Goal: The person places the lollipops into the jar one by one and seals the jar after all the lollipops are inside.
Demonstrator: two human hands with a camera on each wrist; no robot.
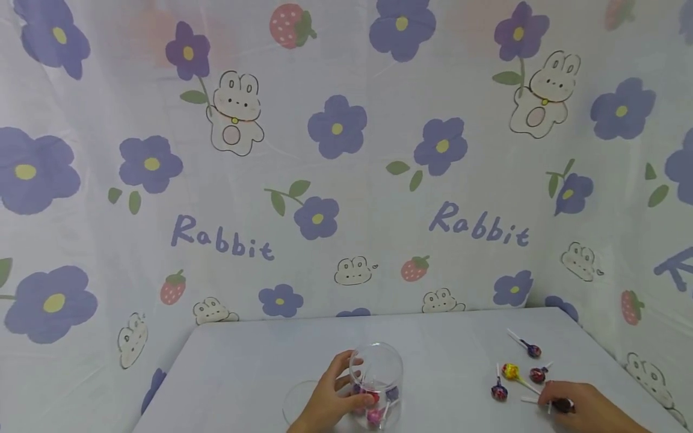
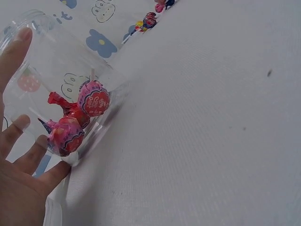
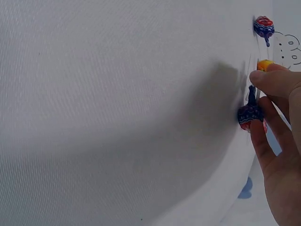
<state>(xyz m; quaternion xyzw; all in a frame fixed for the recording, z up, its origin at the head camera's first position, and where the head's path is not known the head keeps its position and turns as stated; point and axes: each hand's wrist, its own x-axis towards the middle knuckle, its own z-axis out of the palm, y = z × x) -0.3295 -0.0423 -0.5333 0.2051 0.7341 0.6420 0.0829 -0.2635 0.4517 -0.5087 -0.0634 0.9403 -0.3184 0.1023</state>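
My left hand [image 1: 330, 397] grips a clear round jar [image 1: 387, 361] from its left side, fingers spread around the wall. Several lollipops in pink and red wrappers [image 2: 94, 99] lie at the bottom of the jar, and a purple one [image 1: 392, 394] shows through its side. Over at the right of the table, my right hand [image 1: 587, 406] pinches a lollipop in a dark wrapper [image 3: 250, 115] near its stick. Beside its fingertips lie a yellow lollipop [image 1: 511, 371], a red and dark one [image 1: 538, 375] and a blue-purple one [image 1: 499, 393].
Left of the jar, partly behind my left hand, lies a clear round lid [image 1: 295, 400]. Another dark purple lollipop [image 1: 533, 350] rests farther back on the right. The white table [image 1: 260, 355] ends at a patterned cloth [image 1: 368, 180] behind and at both sides.
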